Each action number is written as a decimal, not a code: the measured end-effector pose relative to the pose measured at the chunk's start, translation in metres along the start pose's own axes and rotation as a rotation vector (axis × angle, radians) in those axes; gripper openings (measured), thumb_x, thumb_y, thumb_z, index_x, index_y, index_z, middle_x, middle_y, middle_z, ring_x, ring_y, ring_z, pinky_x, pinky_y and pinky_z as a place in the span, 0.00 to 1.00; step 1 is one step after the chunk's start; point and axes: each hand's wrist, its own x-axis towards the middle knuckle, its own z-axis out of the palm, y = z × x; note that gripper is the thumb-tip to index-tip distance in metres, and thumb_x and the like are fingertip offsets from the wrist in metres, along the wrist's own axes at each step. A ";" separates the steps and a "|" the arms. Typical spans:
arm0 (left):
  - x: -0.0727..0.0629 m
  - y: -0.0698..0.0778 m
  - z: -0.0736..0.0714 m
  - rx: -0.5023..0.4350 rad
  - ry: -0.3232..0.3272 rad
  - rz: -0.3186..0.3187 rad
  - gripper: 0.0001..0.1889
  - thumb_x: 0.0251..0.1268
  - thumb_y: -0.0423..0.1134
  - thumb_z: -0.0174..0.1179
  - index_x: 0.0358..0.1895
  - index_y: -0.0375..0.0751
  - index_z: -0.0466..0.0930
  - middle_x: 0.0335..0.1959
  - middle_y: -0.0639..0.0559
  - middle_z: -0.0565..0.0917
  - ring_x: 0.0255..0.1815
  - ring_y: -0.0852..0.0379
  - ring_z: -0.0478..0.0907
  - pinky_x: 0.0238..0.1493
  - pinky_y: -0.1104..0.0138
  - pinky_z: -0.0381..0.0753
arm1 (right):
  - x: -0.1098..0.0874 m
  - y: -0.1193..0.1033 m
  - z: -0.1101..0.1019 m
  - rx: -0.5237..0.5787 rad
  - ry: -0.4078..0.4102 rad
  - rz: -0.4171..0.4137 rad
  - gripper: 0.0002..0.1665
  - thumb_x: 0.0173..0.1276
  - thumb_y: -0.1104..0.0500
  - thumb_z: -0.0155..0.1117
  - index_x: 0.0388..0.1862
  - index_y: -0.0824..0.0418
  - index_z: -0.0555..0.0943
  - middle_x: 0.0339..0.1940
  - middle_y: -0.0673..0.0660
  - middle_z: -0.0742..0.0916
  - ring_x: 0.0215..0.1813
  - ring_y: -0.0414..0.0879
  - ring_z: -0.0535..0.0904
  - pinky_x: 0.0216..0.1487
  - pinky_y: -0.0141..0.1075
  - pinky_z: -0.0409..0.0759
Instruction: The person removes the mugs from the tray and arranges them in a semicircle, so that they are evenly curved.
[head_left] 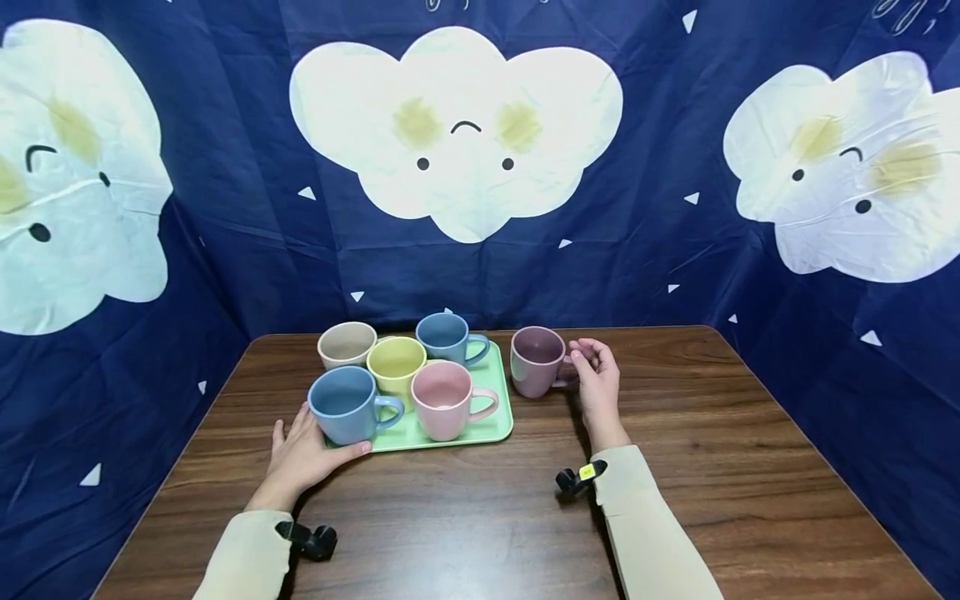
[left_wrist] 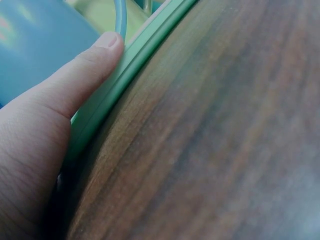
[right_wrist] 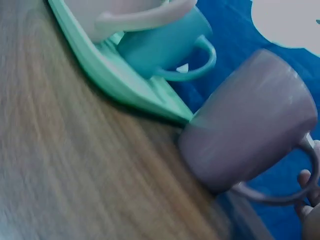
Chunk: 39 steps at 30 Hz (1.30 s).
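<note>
At the tray's front left corner is my left hand (head_left: 303, 454), its fingers spread beside a blue mug (head_left: 343, 408). Its thumb (left_wrist: 95, 62) lies straight along the rim of the green tray (left_wrist: 107, 102), close against that mug. My right hand (head_left: 597, 379) pinches the handle of a purple mug (head_left: 536, 367) with thumb and fingers. This mug is upright, just right of the tray, its handle turned toward the hand. In the right wrist view the purple mug (right_wrist: 252, 122) partly hides the fingertips behind its handle.
On the tray stand a pink mug (head_left: 442, 404), a yellow mug (head_left: 396, 367), a second blue mug (head_left: 444, 337) at the back and a beige mug (head_left: 347, 343) at back left. The tray sits on a brown wooden table (head_left: 465, 517). A dark blue cloth (head_left: 465, 275) hangs behind the table.
</note>
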 end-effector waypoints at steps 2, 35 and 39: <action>-0.001 0.000 -0.001 0.004 0.003 -0.002 0.67 0.46 0.75 0.68 0.80 0.34 0.48 0.80 0.31 0.53 0.80 0.28 0.45 0.69 0.26 0.30 | 0.000 -0.004 0.004 -0.006 -0.006 -0.027 0.14 0.71 0.75 0.58 0.54 0.81 0.73 0.46 0.65 0.86 0.45 0.42 0.83 0.46 0.30 0.84; -0.003 0.002 0.000 -0.002 0.001 -0.003 0.67 0.46 0.74 0.69 0.80 0.33 0.49 0.79 0.29 0.54 0.79 0.27 0.45 0.69 0.26 0.29 | -0.049 -0.015 0.066 -0.068 -0.415 -0.126 0.14 0.72 0.74 0.57 0.54 0.79 0.76 0.54 0.77 0.82 0.55 0.50 0.81 0.58 0.29 0.78; -0.003 0.001 -0.001 0.001 0.004 -0.003 0.67 0.46 0.74 0.69 0.80 0.33 0.49 0.79 0.29 0.54 0.79 0.27 0.45 0.69 0.26 0.29 | -0.057 -0.003 0.070 -0.086 -0.447 -0.050 0.12 0.73 0.72 0.58 0.53 0.76 0.77 0.52 0.74 0.83 0.54 0.52 0.82 0.56 0.29 0.79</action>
